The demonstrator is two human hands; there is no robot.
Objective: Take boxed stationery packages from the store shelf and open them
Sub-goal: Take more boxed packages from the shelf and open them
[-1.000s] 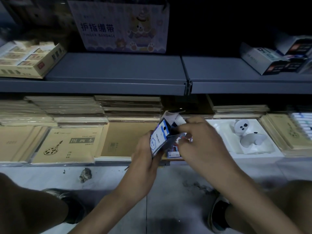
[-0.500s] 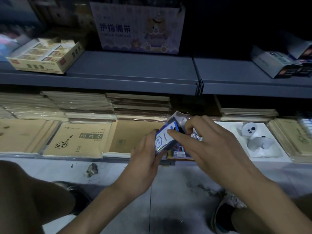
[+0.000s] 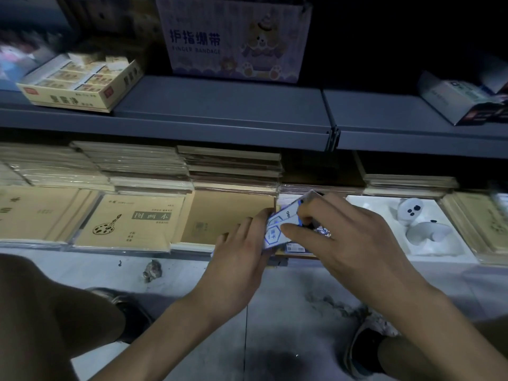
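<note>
A small white and blue stationery box (image 3: pixel 280 226) is held in front of the bottom shelf, tilted, with its far end flap raised. My left hand (image 3: pixel 239 254) grips the box from the left and below. My right hand (image 3: pixel 343 237) covers its right side, thumb and fingers curled onto its top face and far end. What lies under my right hand is hidden, apart from a bit of a blue package (image 3: pixel 323 232).
Stacks of kraft sketch pads (image 3: pixel 129 224) fill the bottom shelf. A white tray with a toy figure (image 3: pixel 412 221) lies to the right. On the grey upper shelf (image 3: pixel 220 105) stand an eraser carton (image 3: pixel 79 83), a finger-bandage carton (image 3: pixel 233 39) and boxes (image 3: pixel 461 100). My knees and shoes frame the floor.
The view has tipped slightly left and down. My right hand has slid further over the box and its fingers have curled onto it. The box stays in my left hand.
</note>
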